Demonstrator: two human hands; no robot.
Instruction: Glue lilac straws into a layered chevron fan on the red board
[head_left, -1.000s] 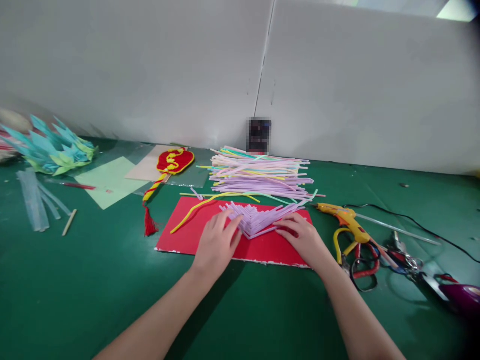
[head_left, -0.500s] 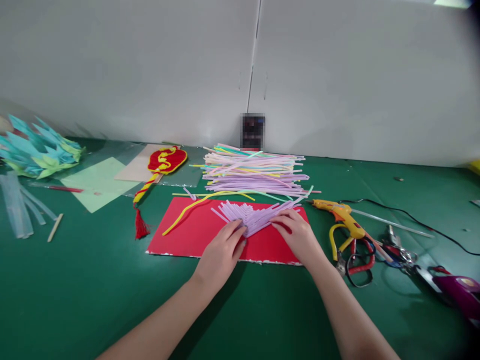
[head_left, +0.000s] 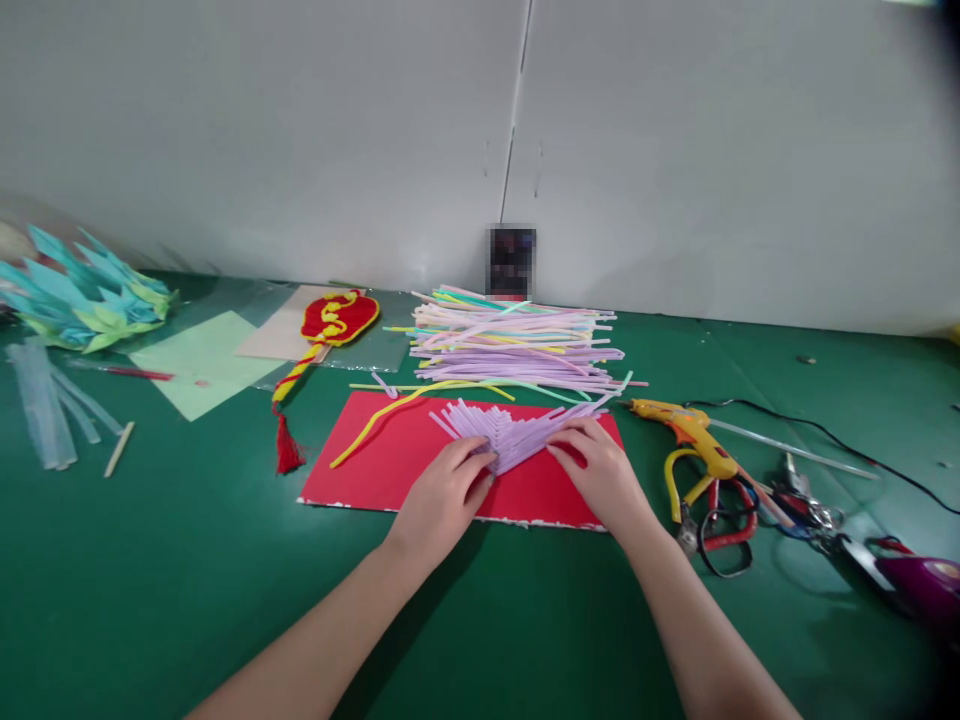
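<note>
A woven V-shaped piece of lilac pipe cleaners (head_left: 516, 436) lies over the red board (head_left: 390, 475). My left hand (head_left: 442, 492) pinches its lower point, thumb and fingers close together. At the right arm of the V, my right hand (head_left: 598, 468) has its fingertips closed on the strands; its thumb sits just below. The strands under both sets of fingertips are partly hidden. A bent yellow pipe cleaner (head_left: 375, 428) crosses the board's upper left. Just behind the board lies a pile of lilac, pink, white and yellow pipe cleaners (head_left: 517, 345).
To the right lie a yellow glue gun (head_left: 694, 435) with its cord, yellow-handled pliers (head_left: 679, 485), red-handled pliers (head_left: 731, 530) and a purple-handled tool (head_left: 919, 580). On the left are a red tasselled fan (head_left: 341, 318), green paper (head_left: 199, 365), glue sticks (head_left: 41, 405) and blue-green leaf shapes (head_left: 90, 295).
The whole view has shifted slightly, so everything on the table sits a little further right. Both hands keep their hold on the lilac piece, with hardly any movement.
</note>
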